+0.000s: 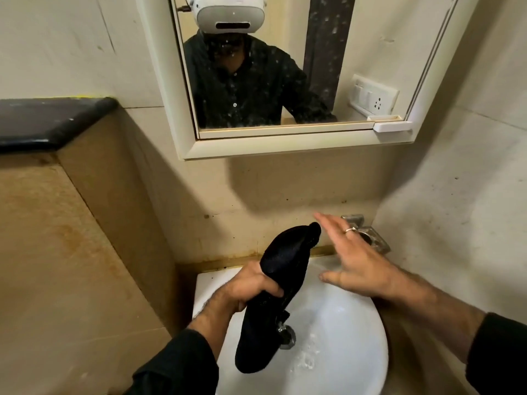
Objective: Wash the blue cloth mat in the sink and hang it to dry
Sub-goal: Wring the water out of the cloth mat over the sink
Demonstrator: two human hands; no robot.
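**soapy_dan:** Gripping it mid-length, that's how the left hand (252, 286) has the blue cloth mat (278, 292) — fingers wrapped right round a bunched, rolled-up bundle. It looks nearly black in this light. It's held over the sink (356, 352), tilted, top end up near the wall, bottom end hanging over the basin.

**tilefan22:** And the right hand (359, 260)?

**soapy_dan:** Fingers spread and straight, palm down, holding nothing. It hovers above the back of the sink, just right of the mat's top end, with a ring (350, 230) on one finger. Both forearms come in from the bottom in dark sleeves.

**tilefan22:** Anything in the way?

**soapy_dan:** The tap (368, 235) sits at the back right corner, and the right hand covers part of it. A metal fitting (286, 336) pokes out in the bowl right beside the mat's lower half; the mat hides some of it — can't tell what it is. Some foam or water (309, 360) lies in the basin. Above hangs a mirror (285, 81) showing a person in a dark shirt and white headset, plus a reflected switch plate (375, 94). A dark ledge (48, 121) is up on the left.

**tilefan22:** Cut off?

**soapy_dan:** The sink's front edge runs off the bottom.
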